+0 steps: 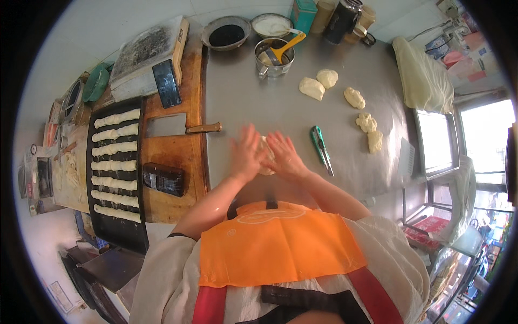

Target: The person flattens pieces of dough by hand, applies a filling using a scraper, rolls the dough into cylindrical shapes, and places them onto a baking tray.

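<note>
At the middle of the steel table [232, 81], my left hand [248, 151] and my right hand [283, 154] press on a piece of dough [264, 170], which they mostly hide. Both hands have fingers stretched out, slightly blurred by motion. A green box cutter [320, 148] lies just right of my right hand. Beyond it, several pale dough pieces [375, 140] rest on the steel. Left of my left hand, a cleaver [167, 125] with a wooden handle lies on a wooden board [178, 146].
At left, a black tray [116, 234] holds several dough strips [116, 165], beside a dark package [163, 178] and phone [167, 83]. A metal cup [272, 62] with a yellow-handled brush [288, 46], bowls [225, 33] and containers [304, 15] line the back. A covered bundle [423, 73] sits at right.
</note>
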Tool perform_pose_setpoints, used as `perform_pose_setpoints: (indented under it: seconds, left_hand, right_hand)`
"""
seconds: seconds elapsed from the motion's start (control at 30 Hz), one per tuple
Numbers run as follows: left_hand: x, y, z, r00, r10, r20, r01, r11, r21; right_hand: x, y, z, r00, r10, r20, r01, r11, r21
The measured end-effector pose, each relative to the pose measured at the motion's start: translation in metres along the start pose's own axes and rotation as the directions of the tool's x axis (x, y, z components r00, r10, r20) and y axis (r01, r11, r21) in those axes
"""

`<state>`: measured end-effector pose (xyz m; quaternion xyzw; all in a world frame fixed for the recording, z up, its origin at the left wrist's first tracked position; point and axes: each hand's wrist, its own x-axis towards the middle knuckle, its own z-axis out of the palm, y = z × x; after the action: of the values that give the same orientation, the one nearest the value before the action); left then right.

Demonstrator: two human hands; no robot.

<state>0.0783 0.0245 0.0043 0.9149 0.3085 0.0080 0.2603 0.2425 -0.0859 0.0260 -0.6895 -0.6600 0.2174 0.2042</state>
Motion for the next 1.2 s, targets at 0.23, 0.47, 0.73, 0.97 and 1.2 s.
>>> perform_pose_setpoints:
  seconds: [0.23, 0.47, 0.73, 0.97, 1.2]
  left_hand:
    - [-0.060, 0.003, 0.019, 0.970, 0.234, -0.061, -0.229, 0.970, 0.076]
    - [-0.093, 0.000, 0.015, 0.961, 0.259, 0.098, -0.270, 0.955, 0.120]
    - [-0.076, 0.001, -0.001, 0.976, 0.215, -0.038, -0.212, 0.975, 0.059]
    - [-0.010, 0.000, -0.030, 0.962, 0.109, 0.250, -0.157, 0.971, 0.179]
    - [-0.013, -0.015, -0.010, 0.986, 0.164, 0.016, -0.164, 0.974, 0.155]
  right_hand:
    - [-0.041, -0.012, 0.017, 0.992, -0.101, 0.077, 0.115, 0.969, -0.216]
    - [-0.082, -0.024, 0.027, 0.962, -0.168, 0.214, 0.208, 0.961, -0.180]
    - [-0.055, -0.019, 0.023, 0.989, -0.143, 0.036, 0.146, 0.984, -0.102]
    - [-0.006, -0.009, 0.010, 0.994, 0.028, 0.109, -0.017, 0.995, -0.097]
    - [-0.003, 0.005, 0.004, 0.995, 0.015, 0.097, -0.005, 0.995, -0.103]
